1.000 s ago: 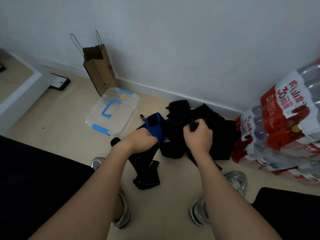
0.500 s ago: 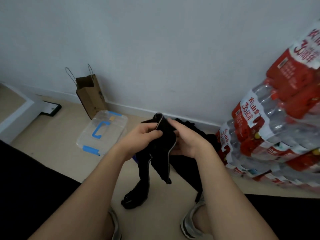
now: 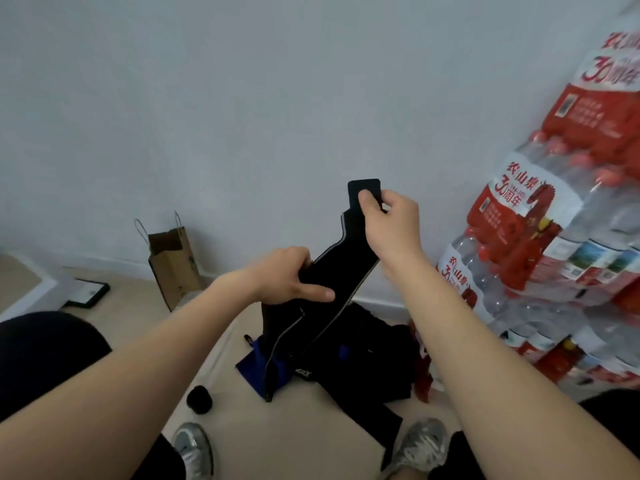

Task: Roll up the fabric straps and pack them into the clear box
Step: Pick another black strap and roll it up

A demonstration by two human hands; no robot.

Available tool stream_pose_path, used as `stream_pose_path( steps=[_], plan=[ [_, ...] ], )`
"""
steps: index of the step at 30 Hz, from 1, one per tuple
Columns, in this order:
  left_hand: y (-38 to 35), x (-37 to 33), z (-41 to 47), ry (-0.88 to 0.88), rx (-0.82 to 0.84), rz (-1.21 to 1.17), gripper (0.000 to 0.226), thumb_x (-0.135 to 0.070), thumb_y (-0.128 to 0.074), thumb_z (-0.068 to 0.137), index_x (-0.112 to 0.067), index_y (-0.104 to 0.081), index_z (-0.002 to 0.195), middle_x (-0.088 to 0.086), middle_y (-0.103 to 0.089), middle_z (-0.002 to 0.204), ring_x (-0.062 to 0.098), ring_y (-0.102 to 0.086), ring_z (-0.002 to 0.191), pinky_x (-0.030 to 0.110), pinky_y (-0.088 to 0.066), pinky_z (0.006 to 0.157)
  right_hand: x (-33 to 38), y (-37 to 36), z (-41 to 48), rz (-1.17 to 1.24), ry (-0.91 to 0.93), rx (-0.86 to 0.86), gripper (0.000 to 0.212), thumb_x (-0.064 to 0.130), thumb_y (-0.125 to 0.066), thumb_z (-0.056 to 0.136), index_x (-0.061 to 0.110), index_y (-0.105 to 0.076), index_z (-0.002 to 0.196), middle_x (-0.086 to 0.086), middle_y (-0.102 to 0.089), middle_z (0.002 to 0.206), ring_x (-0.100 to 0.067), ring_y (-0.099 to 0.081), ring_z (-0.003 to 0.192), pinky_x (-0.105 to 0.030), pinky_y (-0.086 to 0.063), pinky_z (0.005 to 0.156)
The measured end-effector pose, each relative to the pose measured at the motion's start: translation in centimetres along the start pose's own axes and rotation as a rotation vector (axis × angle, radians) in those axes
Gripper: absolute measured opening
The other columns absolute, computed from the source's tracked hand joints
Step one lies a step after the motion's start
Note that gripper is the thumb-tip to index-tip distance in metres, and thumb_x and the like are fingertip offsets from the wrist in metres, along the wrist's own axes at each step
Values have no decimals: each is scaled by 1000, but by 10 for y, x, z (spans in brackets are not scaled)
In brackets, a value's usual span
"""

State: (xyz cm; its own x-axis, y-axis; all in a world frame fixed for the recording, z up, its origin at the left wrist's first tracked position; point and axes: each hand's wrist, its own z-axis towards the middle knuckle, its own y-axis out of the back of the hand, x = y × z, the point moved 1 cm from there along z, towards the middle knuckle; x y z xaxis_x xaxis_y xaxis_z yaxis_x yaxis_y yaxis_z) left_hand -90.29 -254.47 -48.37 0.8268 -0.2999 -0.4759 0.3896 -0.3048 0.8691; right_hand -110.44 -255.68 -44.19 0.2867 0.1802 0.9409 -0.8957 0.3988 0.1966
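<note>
The black strap (image 3: 341,268) is up off the floor (image 3: 138,320), stretched on a slant between my hands. Half a second ago it hung bunched, with both hands close together. Since then my right hand (image 3: 391,220) has drawn the tab end up and away, pinching it between thumb and fingers. My left hand (image 3: 284,280) grips the strap lower down, forefinger laid along it. The tail hangs to the pile of dark straps (image 3: 374,344) below. Pulled flat like this, I judge it ready to roll from the tab end. A small dark roll (image 3: 199,399) lies left of the pile. The clear box, beside the paper bag (image 3: 175,265) a moment ago, is out of view. Packs of bottled water (image 3: 540,237) stand at my right.
</note>
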Motion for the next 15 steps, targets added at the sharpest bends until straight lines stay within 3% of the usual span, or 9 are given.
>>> stream_pose_path(
  steps=[2, 6, 8, 10, 12, 15],
  plan=[
    [20, -7, 3, -33, -70, 32, 64, -74, -85, 72, -24, -50, 91, -6, -61, 91, 11, -54, 76, 32, -39, 62, 19, 11, 9, -248, 182, -90, 29, 30, -62, 105, 17, -61, 78, 9, -59, 70, -21, -57, 73, -33, -39, 70],
    [59, -18, 13, -76, -168, -129, 68, -66, -86, 78, -5, -57, 87, -1, -57, 75, 17, -50, 65, 32, -39, 60, 50, 25, 27, -519, 374, -71, 21, 34, -60, 108, 16, -68, 105, 0, -71, 93, -32, -63, 95, -37, -43, 74],
    [73, -22, 21, -94, -168, -291, 57, -58, -82, 87, -7, -60, 80, -4, -54, 66, 13, -50, 58, 27, -41, 58, 60, 21, 35, -486, 347, 47, 26, 37, -63, 107, 14, -68, 116, 0, -72, 102, -26, -64, 99, -34, -45, 78],
    [83, -25, 32, -99, -212, -409, 47, -47, -74, 98, -6, -62, 79, -5, -55, 65, 12, -51, 58, 25, -43, 59, 66, 14, 44, -451, 314, 148, 24, 37, -64, 106, 14, -68, 114, 2, -74, 103, -22, -67, 98, -33, -48, 77],
    [89, -25, 47, -69, -283, -548, 43, -38, -64, 106, 3, -67, 91, 4, -64, 75, 17, -59, 68, 31, -48, 69, 68, 8, 54, -414, 287, 203, 15, 33, -66, 105, 18, -67, 103, 4, -76, 94, -21, -72, 92, -33, -52, 74],
    [93, -20, 64, -19, -350, -805, 38, -29, -52, 112, -1, -76, 103, 8, -82, 96, 19, -75, 83, 31, -57, 79, 61, 3, 65, -253, 182, 294, 4, 17, -69, 102, 20, -71, 101, 4, -83, 90, -20, -80, 90, -42, -63, 86]
  ],
)
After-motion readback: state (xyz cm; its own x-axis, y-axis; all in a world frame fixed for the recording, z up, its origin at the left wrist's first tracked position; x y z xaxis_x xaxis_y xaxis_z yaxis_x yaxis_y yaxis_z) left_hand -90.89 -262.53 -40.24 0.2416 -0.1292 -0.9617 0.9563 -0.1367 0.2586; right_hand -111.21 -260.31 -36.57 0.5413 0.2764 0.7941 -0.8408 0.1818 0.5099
